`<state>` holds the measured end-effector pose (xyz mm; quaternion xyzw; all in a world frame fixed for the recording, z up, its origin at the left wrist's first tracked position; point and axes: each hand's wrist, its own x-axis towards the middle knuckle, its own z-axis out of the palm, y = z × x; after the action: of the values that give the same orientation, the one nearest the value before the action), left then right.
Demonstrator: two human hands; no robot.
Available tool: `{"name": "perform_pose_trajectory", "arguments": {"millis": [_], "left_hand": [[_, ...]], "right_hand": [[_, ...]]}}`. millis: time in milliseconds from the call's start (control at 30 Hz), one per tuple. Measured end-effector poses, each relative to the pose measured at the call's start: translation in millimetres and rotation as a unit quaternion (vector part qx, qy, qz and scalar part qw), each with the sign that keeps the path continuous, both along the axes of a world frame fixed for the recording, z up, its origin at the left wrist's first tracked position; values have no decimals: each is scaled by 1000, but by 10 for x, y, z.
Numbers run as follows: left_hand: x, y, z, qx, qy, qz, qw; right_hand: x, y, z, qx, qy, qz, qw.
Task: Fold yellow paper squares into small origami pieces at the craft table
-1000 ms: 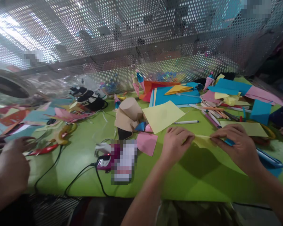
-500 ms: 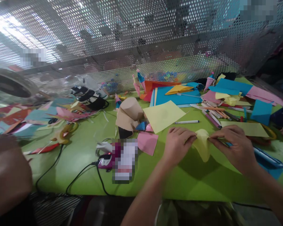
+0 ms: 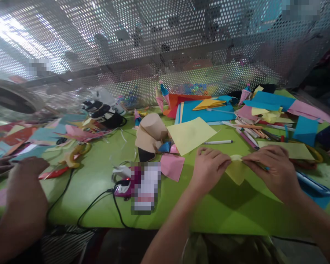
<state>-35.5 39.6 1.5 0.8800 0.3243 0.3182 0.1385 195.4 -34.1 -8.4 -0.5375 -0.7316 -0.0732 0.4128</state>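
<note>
A small yellow piece of paper point(image 3: 237, 173) hangs point-down above the green table, its top edge rolled or folded over. My left hand point(image 3: 210, 167) pinches its left end between thumb and fingers. On the other side, my right hand point(image 3: 272, 167) pinches the right end the same way. Just beyond my hands lie a larger yellow sheet point(image 3: 191, 135) and a white capped pen point(image 3: 218, 142). A pink paper square point(image 3: 172, 167) rests to the left of my left hand.
A co-worker's arm point(image 3: 27, 190) reaches in at the left, near yellow-handled scissors point(image 3: 75, 156). A purple-and-white corded device point(image 3: 123, 189), a brown paper roll point(image 3: 152, 128), colored pencils point(image 3: 250, 130) and a blue case point(image 3: 313, 183) lie about. Perforated metal panel point(image 3: 154, 44) stands behind.
The yellow paper's upper edge has been turned down further, so the piece looks shorter, and my fingertips are slightly closer together. The co-worker's arm has moved right, with hands now visible.
</note>
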Motion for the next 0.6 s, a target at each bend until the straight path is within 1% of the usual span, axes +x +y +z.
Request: {"name": "perform_pose_trajectory", "arguments": {"millis": [167,300,400,500,533,600], "left_hand": [[7,-15,0,15,5,22,1000],[10,-14,-20,6,-3,15,1000],[3,-8,-5,-6,-6,8,1000],[-5,2,20,-43,-19,-10,999],[-9,7,23,-63,-29,-13,997],[-16,22,15,-104,-54,-1,993]], "right_hand": [[-21,1,21,-8,-3,14,1000],[-37,7,27,-6,-7,17,1000],[-27,17,20,-20,13,15,1000],[-4,19,13,-19,26,15,999],[2,14,12,-7,21,8,1000],[8,-6,14,35,16,-30,999]]}}
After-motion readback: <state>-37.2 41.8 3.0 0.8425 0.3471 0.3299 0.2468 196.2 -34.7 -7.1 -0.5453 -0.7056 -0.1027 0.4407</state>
